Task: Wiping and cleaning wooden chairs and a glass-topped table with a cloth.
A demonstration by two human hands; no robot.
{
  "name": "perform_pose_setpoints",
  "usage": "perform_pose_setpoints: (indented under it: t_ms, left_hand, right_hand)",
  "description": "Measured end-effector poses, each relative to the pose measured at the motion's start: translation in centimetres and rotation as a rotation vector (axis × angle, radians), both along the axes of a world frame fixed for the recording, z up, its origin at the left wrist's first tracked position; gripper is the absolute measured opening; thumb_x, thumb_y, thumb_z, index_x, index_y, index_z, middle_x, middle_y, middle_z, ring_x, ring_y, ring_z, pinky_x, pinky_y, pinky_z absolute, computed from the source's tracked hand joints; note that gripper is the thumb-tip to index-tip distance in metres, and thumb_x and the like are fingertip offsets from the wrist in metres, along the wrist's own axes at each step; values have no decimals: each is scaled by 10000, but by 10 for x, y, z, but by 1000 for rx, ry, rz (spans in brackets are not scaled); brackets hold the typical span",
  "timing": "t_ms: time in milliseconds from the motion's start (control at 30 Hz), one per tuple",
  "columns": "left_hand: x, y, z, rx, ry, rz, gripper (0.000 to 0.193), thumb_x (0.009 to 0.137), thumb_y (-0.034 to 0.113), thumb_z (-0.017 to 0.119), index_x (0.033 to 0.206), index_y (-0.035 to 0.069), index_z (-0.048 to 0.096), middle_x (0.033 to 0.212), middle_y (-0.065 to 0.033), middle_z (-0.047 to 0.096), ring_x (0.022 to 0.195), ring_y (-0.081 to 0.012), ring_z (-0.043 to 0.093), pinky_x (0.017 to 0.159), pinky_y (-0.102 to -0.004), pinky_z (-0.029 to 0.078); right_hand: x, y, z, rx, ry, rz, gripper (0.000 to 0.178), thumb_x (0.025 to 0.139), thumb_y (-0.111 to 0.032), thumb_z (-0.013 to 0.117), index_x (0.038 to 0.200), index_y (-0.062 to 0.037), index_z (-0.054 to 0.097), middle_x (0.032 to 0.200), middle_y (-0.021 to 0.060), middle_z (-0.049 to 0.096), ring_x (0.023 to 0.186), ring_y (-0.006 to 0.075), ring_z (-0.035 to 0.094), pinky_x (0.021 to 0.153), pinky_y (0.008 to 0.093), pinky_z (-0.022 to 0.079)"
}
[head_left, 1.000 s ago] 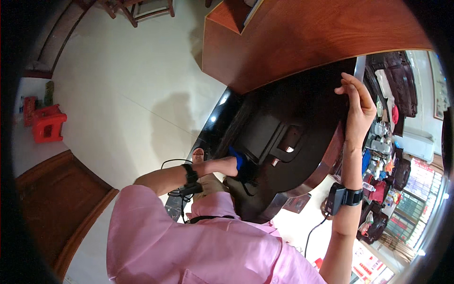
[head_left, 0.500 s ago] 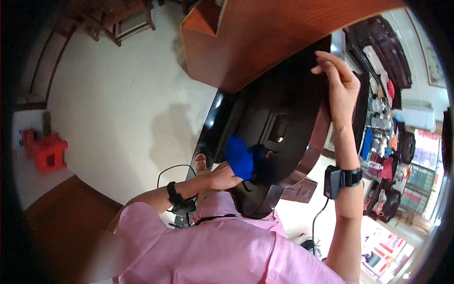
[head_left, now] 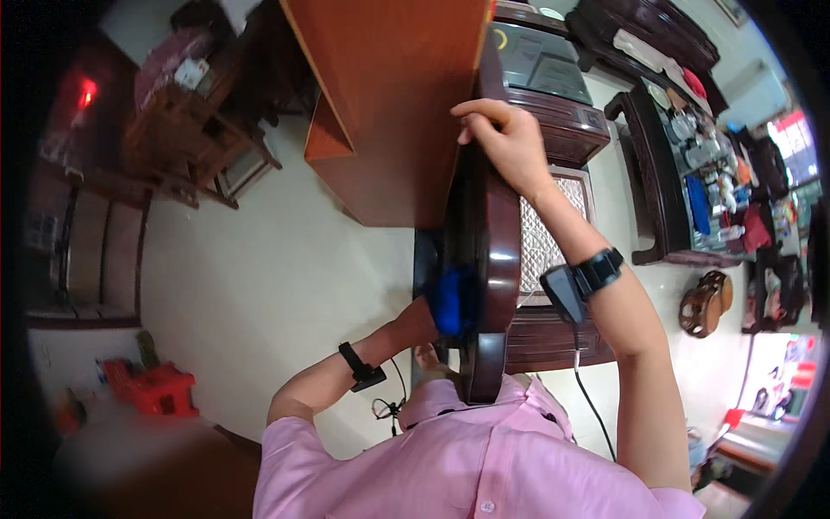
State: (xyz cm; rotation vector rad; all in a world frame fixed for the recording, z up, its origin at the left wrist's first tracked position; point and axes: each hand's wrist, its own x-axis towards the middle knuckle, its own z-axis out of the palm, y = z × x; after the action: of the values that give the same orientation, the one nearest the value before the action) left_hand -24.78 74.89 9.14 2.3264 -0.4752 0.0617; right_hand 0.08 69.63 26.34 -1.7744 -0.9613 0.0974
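Observation:
My left hand (head_left: 417,322) is closed round a bright blue cloth (head_left: 456,298), its fingers hidden behind the bunched fabric. The cloth lies against the left face of a tall, glossy dark wooden furniture panel (head_left: 503,259), which looks like a seat's back or side. Over the panel's far upper end, my right hand (head_left: 512,145) holds nothing. Its fingers are loosely bent, with the index finger stretched toward the brown wooden cabinet (head_left: 389,104). Whether the right hand touches the panel I cannot tell.
Right of the panel is a seat with a patterned mat (head_left: 540,246). A dark low table (head_left: 644,173) stands beyond, loaded with several things. A small brown stool (head_left: 705,303) is at the right. Wooden chairs (head_left: 194,138) are far left, a red plastic stool (head_left: 164,389) lower left.
My view has turned, so the panel now stands nearly upright and edge-on. My left hand still holds the cloth against it. My right hand appears further left, nearer the cabinet.

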Motion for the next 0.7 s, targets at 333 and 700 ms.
perform_pose_setpoints:
  t_ms: [333,700]
  left_hand:
    - [-33,-48,-37,-471,187,286,547,827,150,761,1294,6,517,1222,-156,635,1092,-277,629,954,-393,483]
    - [-77,-85,-22,-513,110,708,432,866,118,714,1249,39,530,1183,-144,594,1104,-252,569,938,-394,451]
  right_hand:
    - [13,13,-19,18,-228,-130,226,817,-209,577,845,-106,776,756,141,714,746,303,704,781,397,553]
    - [6,15,-18,136,-198,-100,200,780,-181,587,796,-123,778,767,167,703,778,331,694,815,424,536]
